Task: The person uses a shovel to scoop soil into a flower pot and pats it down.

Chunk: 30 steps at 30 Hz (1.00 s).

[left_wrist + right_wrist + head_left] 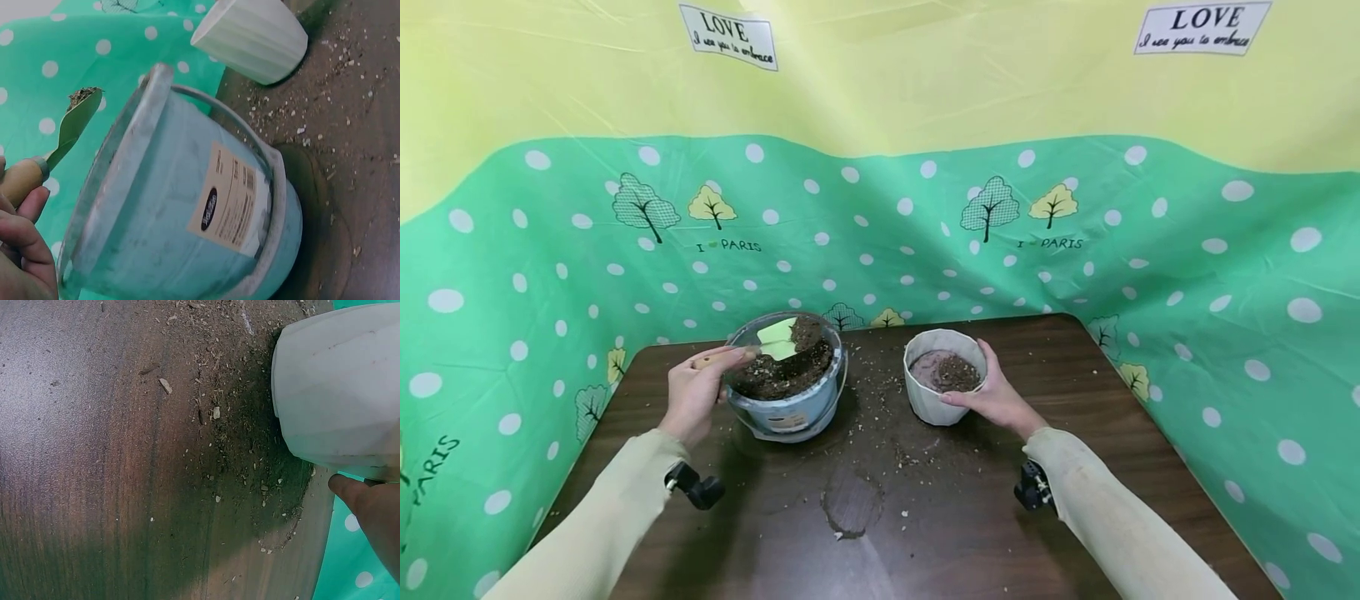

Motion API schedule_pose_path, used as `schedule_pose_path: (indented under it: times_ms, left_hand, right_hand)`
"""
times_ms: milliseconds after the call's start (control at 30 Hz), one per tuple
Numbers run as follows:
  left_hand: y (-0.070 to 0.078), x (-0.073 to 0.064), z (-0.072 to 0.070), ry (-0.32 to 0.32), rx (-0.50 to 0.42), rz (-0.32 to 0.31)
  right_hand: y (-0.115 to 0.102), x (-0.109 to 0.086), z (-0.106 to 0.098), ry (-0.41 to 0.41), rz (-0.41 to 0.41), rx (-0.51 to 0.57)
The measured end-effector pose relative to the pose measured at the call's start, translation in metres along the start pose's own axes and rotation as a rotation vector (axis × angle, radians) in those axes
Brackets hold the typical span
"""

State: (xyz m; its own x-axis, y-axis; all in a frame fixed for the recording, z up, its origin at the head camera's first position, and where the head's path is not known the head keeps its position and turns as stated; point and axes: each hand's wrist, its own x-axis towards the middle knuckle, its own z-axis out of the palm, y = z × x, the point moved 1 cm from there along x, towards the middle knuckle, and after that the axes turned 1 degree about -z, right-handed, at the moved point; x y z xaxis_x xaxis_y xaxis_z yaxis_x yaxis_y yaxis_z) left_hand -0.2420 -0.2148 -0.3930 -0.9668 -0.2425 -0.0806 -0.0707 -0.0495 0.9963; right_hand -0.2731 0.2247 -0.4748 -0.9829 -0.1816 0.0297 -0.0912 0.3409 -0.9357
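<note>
My left hand grips the wooden handle of a light-green trowel. Dark soil sits on the trowel's blade, which is above the blue bucket; in the left wrist view the trowel shows just past the bucket's rim. Dark soil fills much of the bucket. To the right stands a white pot with some brown soil inside. My right hand holds the pot's right side, thumb at the near rim and fingers around the far side. Only part of that hand shows in the right wrist view.
Both containers stand on a dark wooden table. Crumbs of soil and pale bits lie scattered between them, and a ring of soil marks the tabletop nearer me. A green and yellow dotted cloth hangs behind and at the sides.
</note>
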Motion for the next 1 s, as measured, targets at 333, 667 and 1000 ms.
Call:
schedule_pose_path:
  times_ms: [333,667,1000]
  left_hand:
    - [0.003,-0.003,0.020,-0.071,-0.010,0.019]
    - [0.007,-0.008,0.048,-0.120,-0.026,-0.004]
    - [0.006,-0.011,0.086,-0.155,-0.032,-0.003]
  right_hand:
    - [-0.032,-0.014,0.000,-0.028,0.022,0.028]
    - [0.006,0.002,-0.001,0.001,-0.003,0.012]
    - [0.007,0.002,0.000,0.004,-0.003,-0.003]
